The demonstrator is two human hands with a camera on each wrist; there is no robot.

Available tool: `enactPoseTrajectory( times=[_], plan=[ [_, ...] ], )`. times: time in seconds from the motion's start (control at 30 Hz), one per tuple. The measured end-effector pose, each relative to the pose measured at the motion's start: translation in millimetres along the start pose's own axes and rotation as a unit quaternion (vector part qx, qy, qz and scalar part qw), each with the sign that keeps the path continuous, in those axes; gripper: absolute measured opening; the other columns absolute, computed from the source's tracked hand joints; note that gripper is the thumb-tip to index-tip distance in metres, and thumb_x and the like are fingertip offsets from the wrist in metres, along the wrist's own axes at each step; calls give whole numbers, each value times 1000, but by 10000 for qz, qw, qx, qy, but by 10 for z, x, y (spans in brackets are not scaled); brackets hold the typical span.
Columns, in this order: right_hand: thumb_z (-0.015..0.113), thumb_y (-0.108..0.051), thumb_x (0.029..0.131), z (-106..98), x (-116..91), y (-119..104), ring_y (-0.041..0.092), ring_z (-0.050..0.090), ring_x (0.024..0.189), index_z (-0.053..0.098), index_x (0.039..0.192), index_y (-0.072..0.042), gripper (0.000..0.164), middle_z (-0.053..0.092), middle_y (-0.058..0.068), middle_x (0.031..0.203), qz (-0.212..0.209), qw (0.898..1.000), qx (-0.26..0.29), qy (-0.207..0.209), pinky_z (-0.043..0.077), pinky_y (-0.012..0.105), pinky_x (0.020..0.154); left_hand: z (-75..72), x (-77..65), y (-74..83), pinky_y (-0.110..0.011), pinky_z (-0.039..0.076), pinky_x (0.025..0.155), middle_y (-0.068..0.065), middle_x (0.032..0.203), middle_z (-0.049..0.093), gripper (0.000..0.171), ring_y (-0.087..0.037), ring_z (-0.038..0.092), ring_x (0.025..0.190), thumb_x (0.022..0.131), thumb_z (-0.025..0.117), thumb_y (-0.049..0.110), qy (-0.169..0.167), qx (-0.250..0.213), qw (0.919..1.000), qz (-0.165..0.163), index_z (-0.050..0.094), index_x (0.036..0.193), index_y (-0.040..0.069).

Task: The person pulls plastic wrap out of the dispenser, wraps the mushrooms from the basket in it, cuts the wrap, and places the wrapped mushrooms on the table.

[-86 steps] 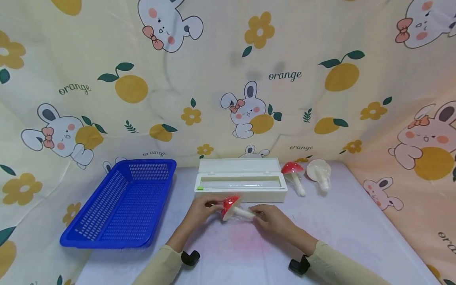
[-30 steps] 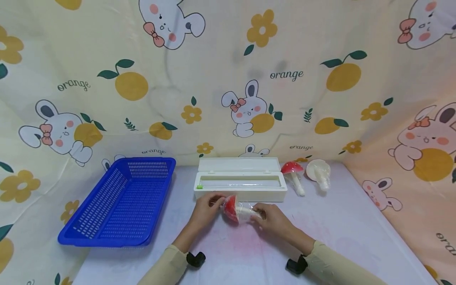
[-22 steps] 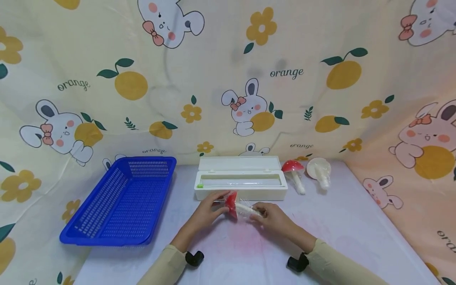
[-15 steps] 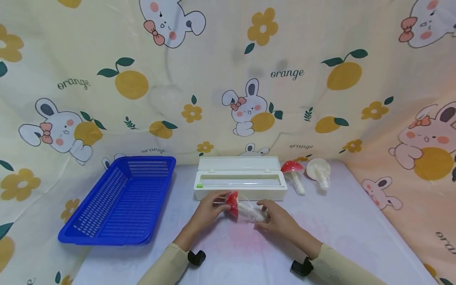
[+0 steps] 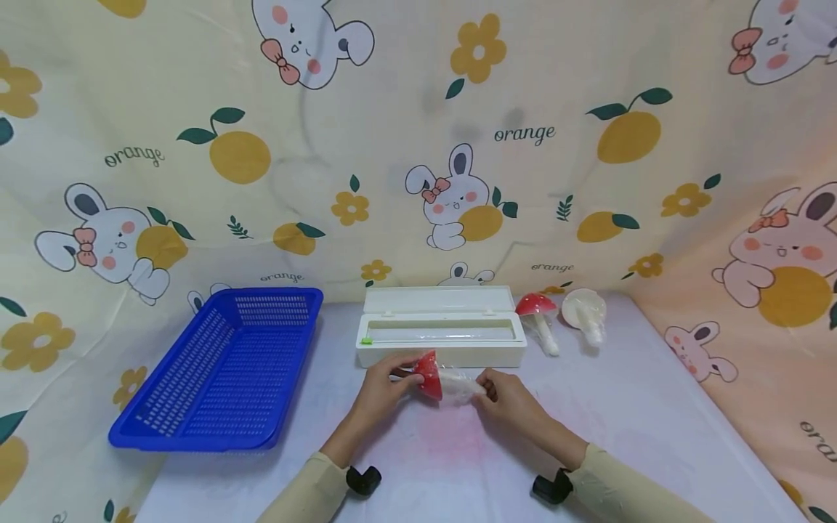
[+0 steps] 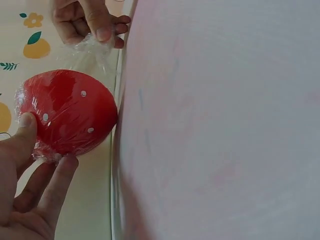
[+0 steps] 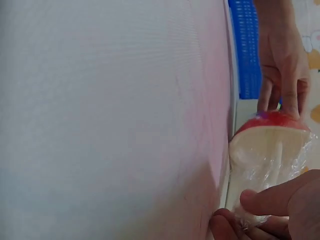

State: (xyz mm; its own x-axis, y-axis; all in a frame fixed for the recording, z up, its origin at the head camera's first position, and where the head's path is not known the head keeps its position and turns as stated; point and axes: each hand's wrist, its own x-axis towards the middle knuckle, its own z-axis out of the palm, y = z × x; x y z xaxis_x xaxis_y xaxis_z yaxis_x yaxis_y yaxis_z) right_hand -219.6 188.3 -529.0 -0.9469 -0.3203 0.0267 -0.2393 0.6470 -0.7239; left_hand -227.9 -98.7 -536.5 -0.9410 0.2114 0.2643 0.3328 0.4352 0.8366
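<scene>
A toy mushroom with a red, white-dotted cap [image 5: 429,376] lies sideways between both hands, wrapped in clear plastic film [image 7: 265,170]. My left hand [image 5: 384,385] holds the cap between thumb and fingertips, as the left wrist view shows on the red dome [image 6: 70,112]. At the stem end, my right hand [image 5: 513,402] pinches the gathered film between thumb and fingers. The film bunches into a loose twist [image 6: 95,52] under those fingertips. Behind the hands stands a white film dispenser [image 5: 445,356] with its lid raised and a roll inside.
To the left sits a blue perforated basket [image 5: 216,378]. Right of the dispenser are a red-capped mushroom [image 5: 538,316] and a second mushroom [image 5: 586,319] showing its pale underside. A white cloth [image 5: 628,450] covers the table, and a printed curtain [image 5: 392,109] hangs behind.
Film that lay around the mushroom now covers the stem more closely. My right hand spread its fingers half a second ago, and now pinches the film's end. The cap has shifted slightly right.
</scene>
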Motion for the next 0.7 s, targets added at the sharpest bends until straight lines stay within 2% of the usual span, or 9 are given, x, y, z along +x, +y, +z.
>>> enactPoseTrajectory(
  times=[0.1, 0.23, 0.33, 0.4, 0.5, 0.6, 0.7],
  plan=[
    [80, -3, 93, -2, -1, -5, 13, 57, 75, 67, 107, -5, 19, 67, -1, 86, -180, 9998, -75, -57, 52, 23, 64, -20, -6, 39, -31, 61, 89, -5, 126, 75, 47, -23, 71, 109, 92, 86, 21, 40, 7, 9995, -312, 74, 137, 18],
    [88, -14, 89, 4, -6, -32, 12, 58, 75, 63, 121, -3, 42, 69, 8, 101, -496, 9985, -196, -98, 54, 25, 66, -57, -12, 94, -31, 61, 88, -3, 122, 76, 47, -21, 69, 108, 90, 88, 25, 104, -105, 9974, -699, 75, 135, 24],
    [92, -27, 86, 29, 7, -51, 13, 58, 75, 61, 130, -6, 57, 68, 10, 107, -576, 9978, -295, -124, 54, 26, 66, -75, -22, 107, -31, 61, 85, -3, 124, 75, 41, -22, 68, 106, 94, 85, 24, 72, -258, 9970, -723, 75, 134, 25],
    [92, -30, 87, 46, 18, -53, 13, 58, 74, 63, 129, -10, 55, 70, 7, 103, -600, 9976, -331, -101, 54, 26, 65, -84, -26, 109, -30, 61, 85, -2, 126, 74, 36, -22, 68, 106, 98, 80, 22, 8, -397, 9972, -635, 76, 134, 24],
    [90, -25, 90, 62, 25, -48, 11, 57, 75, 68, 123, -16, 41, 70, -3, 93, -592, 9973, -429, 25, 52, 24, 64, -100, -28, 96, -28, 61, 88, -3, 132, 72, 36, -24, 70, 110, 101, 76, 15, -134, -596, 9976, -339, 74, 136, 21],
    [86, -19, 93, 58, 16, -44, 10, 54, 72, 73, 117, -15, 28, 66, -7, 85, -612, 9971, -435, 136, 49, 23, 61, -115, -21, 81, -29, 61, 94, -5, 137, 70, 45, -26, 72, 113, 97, 80, 11, -265, -760, 9967, -48, 72, 140, 19],
    [84, -18, 95, 56, 11, -47, 8, 51, 67, 77, 116, -13, 22, 64, -7, 79, -574, 9979, -301, 73, 45, 22, 56, -123, -24, 62, -32, 61, 93, -3, 136, 70, 49, -25, 72, 111, 93, 84, 12, -221, -717, 9972, 78, 72, 139, 21]
  ],
)
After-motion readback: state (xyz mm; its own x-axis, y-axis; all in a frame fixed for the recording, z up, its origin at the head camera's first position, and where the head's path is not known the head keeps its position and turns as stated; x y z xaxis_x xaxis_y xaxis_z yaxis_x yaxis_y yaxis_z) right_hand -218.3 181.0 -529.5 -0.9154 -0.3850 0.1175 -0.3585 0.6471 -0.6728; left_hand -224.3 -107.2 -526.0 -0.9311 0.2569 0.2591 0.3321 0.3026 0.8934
